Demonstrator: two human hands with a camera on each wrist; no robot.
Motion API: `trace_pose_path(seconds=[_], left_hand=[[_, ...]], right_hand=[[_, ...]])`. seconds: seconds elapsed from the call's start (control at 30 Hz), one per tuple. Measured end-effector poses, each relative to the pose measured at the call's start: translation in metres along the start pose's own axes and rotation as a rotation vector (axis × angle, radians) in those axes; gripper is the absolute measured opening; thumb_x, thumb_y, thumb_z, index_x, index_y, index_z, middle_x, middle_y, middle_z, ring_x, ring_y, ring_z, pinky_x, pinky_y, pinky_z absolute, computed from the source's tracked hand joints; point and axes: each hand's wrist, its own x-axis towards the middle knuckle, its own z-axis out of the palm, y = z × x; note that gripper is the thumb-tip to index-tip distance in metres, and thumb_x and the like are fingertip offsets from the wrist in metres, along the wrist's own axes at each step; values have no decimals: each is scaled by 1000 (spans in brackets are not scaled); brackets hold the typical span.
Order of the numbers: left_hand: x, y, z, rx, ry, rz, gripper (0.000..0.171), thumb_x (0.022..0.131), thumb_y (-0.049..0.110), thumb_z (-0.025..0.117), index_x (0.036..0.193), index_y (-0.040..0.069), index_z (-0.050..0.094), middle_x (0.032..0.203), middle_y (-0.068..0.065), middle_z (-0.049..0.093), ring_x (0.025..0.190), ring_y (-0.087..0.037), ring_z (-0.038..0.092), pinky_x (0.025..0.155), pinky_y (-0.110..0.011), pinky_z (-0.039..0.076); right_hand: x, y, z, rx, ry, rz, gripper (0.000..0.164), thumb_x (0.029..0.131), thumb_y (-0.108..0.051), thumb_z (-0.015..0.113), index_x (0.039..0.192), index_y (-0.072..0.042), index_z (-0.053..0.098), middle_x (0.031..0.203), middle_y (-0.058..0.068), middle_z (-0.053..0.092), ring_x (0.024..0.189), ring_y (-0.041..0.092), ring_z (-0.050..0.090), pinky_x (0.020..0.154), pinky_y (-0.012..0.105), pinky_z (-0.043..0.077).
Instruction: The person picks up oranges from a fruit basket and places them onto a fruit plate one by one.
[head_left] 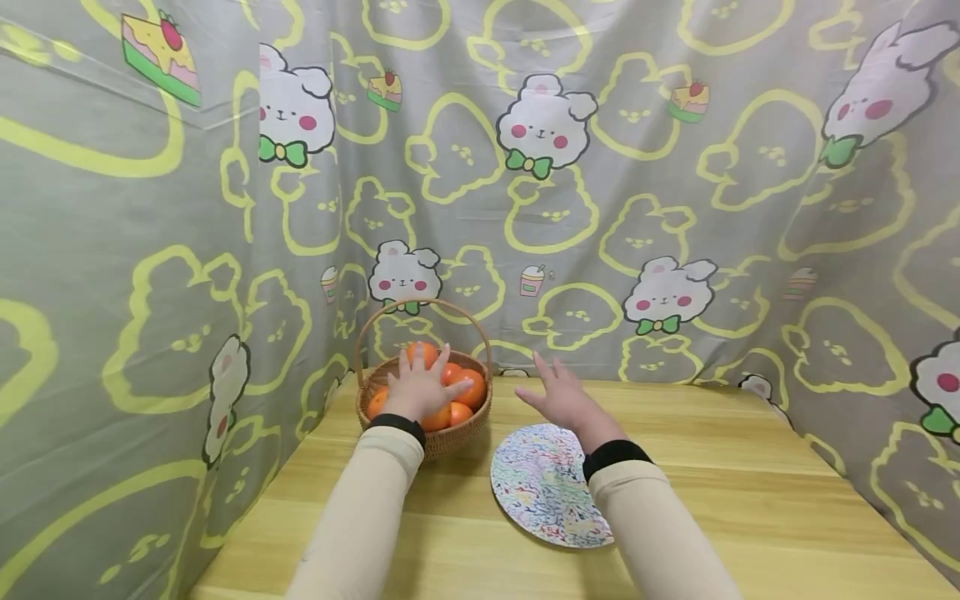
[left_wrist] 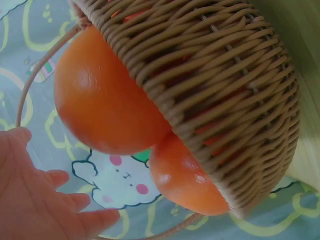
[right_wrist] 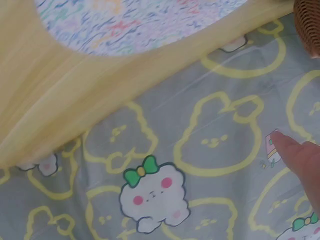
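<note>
A brown wicker basket (head_left: 459, 435) with a tall arched handle holds several orange, round fruits (head_left: 471, 388) at the left of the table. My left hand (head_left: 417, 390) is spread over the basket's near side, fingers straight and apart. In the left wrist view, that hand (left_wrist: 45, 200) shows beside two of the fruits (left_wrist: 102, 95), with a gap between fingers and fruit. My right hand (head_left: 564, 402) hovers with fingers extended above a round mat (head_left: 536, 483) covered in multicoloured squiggles. Only a fingertip of the right hand (right_wrist: 295, 155) enters the right wrist view. Neither hand holds anything.
The light wooden table (head_left: 720, 467) runs back to a grey curtain (head_left: 465, 217) printed with yellow outlines and white rabbits. That curtain also hangs along the left and right sides. The basket's handle (head_left: 424, 302) arches up above the fruit.
</note>
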Motion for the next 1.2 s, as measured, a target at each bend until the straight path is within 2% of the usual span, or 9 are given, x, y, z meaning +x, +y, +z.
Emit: trace_pose_path(seconds=[0.1,0.23,0.4,0.6,0.73,0.9,1.03,1.2], left_hand=[[1,-7,-3,-57,8,21,81,80,74,34,146,35,6,151,-17,-9,134,-45,-7,100,-64,17],[3,-16,-5,-100,22,49,83,83,69,38,147,30,2,151,-19,-7,135,-44,-6,101,-61,19],[1,-28,-7,-130,25,38,85,85,63,43,148,25,0,150,-20,-3,136,-41,-1,102,-58,21],[-4,-41,-7,-141,31,8,91,81,65,47,148,23,3,151,-20,2,136,-41,6,100,-59,26],[-5,-44,-7,-147,43,15,91,81,60,53,148,23,4,151,-19,4,136,-39,8,100,-58,25],[-5,-44,-5,-190,12,39,92,81,51,61,148,21,6,151,-19,3,136,-38,9,101,-54,27],[-6,-44,-3,-216,-17,41,94,79,46,66,148,24,6,151,-17,2,136,-38,10,100,-53,30],[-7,-47,-1,-216,-16,56,99,75,38,72,148,26,5,151,-18,4,133,-39,18,99,-52,32]], right_hand=[[5,-5,5,10,13,-19,82,88,-58,43,148,-18,4,149,25,2,134,46,5,102,61,16],[10,-12,10,39,46,-37,79,89,-53,47,148,-18,7,148,24,8,132,47,11,101,61,18],[15,-21,17,63,62,-84,78,90,-48,50,148,-17,9,148,23,13,132,45,16,101,60,21],[19,-33,24,84,31,-93,80,89,-50,50,148,-19,8,148,22,12,133,43,17,102,58,23],[21,-41,28,101,12,-93,80,87,-52,50,148,-20,9,148,24,11,132,46,16,100,61,23],[25,-50,36,105,-12,-93,79,88,-50,51,148,-22,8,148,23,11,134,43,13,101,60,22],[28,-58,44,99,-4,-124,79,88,-49,53,148,-20,11,147,24,14,133,43,15,102,58,23],[32,-68,53,113,-11,-147,80,87,-49,54,148,-21,11,148,23,14,132,43,19,101,56,25]])
